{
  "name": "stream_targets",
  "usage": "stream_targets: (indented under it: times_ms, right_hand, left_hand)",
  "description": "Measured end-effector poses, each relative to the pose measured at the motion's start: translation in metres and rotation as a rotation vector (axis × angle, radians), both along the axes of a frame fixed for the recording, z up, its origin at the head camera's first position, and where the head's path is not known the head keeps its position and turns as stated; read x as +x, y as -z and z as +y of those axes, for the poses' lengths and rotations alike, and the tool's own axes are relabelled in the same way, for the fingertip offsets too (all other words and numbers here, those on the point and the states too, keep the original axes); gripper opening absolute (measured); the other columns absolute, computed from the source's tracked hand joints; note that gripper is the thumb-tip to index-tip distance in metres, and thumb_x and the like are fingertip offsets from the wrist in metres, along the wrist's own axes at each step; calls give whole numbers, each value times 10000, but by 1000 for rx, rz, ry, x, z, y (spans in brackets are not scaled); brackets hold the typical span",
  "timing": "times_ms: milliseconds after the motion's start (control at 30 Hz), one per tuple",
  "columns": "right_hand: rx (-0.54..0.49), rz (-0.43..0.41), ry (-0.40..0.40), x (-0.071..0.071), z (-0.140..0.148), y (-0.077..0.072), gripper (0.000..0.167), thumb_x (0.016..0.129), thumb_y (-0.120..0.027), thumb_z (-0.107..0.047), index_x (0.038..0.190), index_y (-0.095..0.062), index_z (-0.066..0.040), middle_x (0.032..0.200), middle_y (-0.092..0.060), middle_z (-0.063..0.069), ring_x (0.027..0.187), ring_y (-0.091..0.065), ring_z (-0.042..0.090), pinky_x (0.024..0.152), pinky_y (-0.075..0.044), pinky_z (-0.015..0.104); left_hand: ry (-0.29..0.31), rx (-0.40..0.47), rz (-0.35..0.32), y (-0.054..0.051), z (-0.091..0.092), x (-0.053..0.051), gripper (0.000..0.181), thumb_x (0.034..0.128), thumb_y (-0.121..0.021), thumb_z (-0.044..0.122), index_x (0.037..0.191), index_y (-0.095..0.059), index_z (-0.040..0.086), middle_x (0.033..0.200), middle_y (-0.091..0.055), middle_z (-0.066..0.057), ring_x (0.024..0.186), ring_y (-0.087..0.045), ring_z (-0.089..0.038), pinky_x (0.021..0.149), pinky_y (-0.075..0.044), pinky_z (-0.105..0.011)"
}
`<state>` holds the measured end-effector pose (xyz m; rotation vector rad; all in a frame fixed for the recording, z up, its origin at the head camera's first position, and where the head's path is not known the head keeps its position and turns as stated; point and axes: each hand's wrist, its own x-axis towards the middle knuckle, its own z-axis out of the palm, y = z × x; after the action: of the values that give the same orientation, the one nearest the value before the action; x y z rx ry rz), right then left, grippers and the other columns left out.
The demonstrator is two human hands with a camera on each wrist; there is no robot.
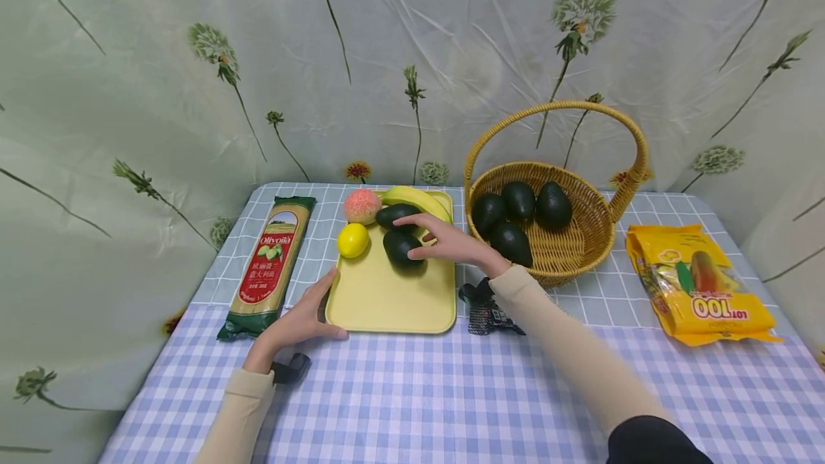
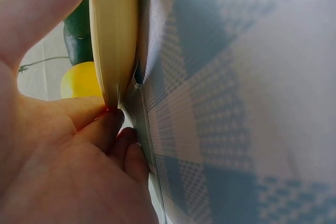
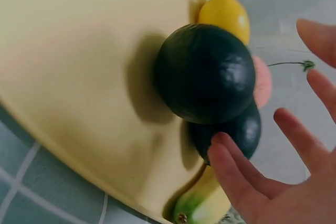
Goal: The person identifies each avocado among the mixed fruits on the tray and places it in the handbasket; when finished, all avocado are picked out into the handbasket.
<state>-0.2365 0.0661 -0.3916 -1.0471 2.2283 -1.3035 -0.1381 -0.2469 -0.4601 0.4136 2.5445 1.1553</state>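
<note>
My left hand (image 1: pixel 303 321) grips the near left corner of a yellow tray (image 1: pixel 393 306), its thumb along the front edge and fingers at the left rim (image 2: pixel 113 40). Above the tray, my right hand (image 1: pixel 447 240) spreads its fingers over two dark avocados. In the right wrist view those fingers (image 3: pixel 228 166) stand apart from the nearer avocado (image 3: pixel 205 72); whether they touch the farther avocado (image 3: pixel 236 132) I cannot tell. A banana (image 1: pixel 415 197), a pink peach (image 1: pixel 362 206) and a lemon (image 1: pixel 353 240) lie along the tray's back and left side.
A wicker basket (image 1: pixel 561 272) with a tall handle holds several avocados (image 1: pixel 518 200), right of the tray. Left lies a spaghetti pack (image 1: pixel 269 263); far right, a yellow snack bag (image 1: pixel 702 285). A small dark packet (image 1: pixel 493 317) sits beneath the right forearm. A patterned curtain hangs behind.
</note>
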Motion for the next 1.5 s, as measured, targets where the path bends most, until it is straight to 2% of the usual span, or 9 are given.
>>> stream_targets:
  times_ms: [200, 333, 467, 700, 867, 1100, 1233, 1367, 1500]
  right_hand:
    - [182, 106, -37, -6, -16, 9, 548, 898, -669, -180, 1396, -471, -72, 1450, -367, 161, 1324, -314, 296, 1064, -317, 454]
    - [248, 168, -9, -4, -23, 14, 456, 896, -670, -176, 1328, -551, -96, 1420, -381, 180, 1311, -340, 301, 1068, -308, 427]
    - [241, 183, 40, -1, -26, 16, 380, 888, -677, -144, 1260, -608, -111, 1394, -401, 172, 1292, -368, 295, 1052, -330, 427]
    - [92, 128, 53, 4, -12, 8, 379, 869, -690, -147, 1241, -627, -108, 1375, -434, 141, 1275, -381, 274, 1031, -352, 461]
    - [-12, 19, 47, 15, 14, -14, 385, 904, -662, -145, 1282, -603, -107, 1414, -405, 122, 1270, -382, 264, 985, -375, 499]
    - [-71, -27, 81, 21, 79, -32, 407, 923, -642, -163, 1322, -568, -146, 1428, -378, 55, 1125, -481, 256, 911, -424, 447]
    - [-76, -12, 167, 25, 122, -38, 415, 933, -627, -146, 1337, -539, -104, 1450, -362, 91, 1241, -404, 290, 994, -355, 516]
    - [-45, -5, 309, 28, 159, -36, 416, 931, -625, -135, 1332, -529, -77, 1429, -385, 104, 1272, -344, 298, 1051, -258, 580]
    - [-12, -23, 422, 33, 186, -33, 421, 944, -607, -162, 1348, -510, -89, 1404, -390, 85, 1138, -439, 268, 991, -389, 427]
  left_hand:
    - [-10, -7, -13, 0, 0, 0, 1201, 688, -849, 367, 1528, -66, 16, 1576, -79, -197, 1408, -101, -411, 1101, -111, -599]
    - [-15, -11, -20, 0, 0, 0, 1200, 689, -848, 366, 1530, -65, 23, 1578, -79, -191, 1410, -99, -406, 1102, -111, -597]
    - [-17, -16, -24, 0, 1, 0, 1201, 688, -847, 372, 1531, -64, 27, 1580, -76, -184, 1413, -95, -400, 1105, -110, -592]
    - [-17, -20, -26, 0, 1, -1, 1197, 692, -845, 377, 1532, -65, 31, 1581, -74, -180, 1415, -92, -395, 1106, -111, -590]
    - [-12, -16, -24, 0, 0, -1, 1197, 692, -847, 371, 1531, -65, 27, 1581, -70, -181, 1414, -89, -398, 1106, -110, -590]
    - [-12, -19, -22, 1, 0, 0, 1198, 690, -847, 377, 1531, -69, 30, 1581, -74, -181, 1410, -96, -404, 1103, -117, -594]
    - [-10, -24, -20, 2, 0, 0, 1191, 696, -842, 383, 1531, -70, 29, 1581, -73, -182, 1410, -96, -405, 1101, -120, -597]
    - [-10, -25, -19, 1, 0, 0, 1186, 699, -840, 380, 1529, -73, 22, 1580, -75, -186, 1409, -97, -407, 1100, -119, -600]
    - [-12, -27, -21, 1, 0, 0, 1185, 699, -841, 376, 1529, -73, 20, 1579, -73, -188, 1409, -94, -408, 1100, -118, -600]
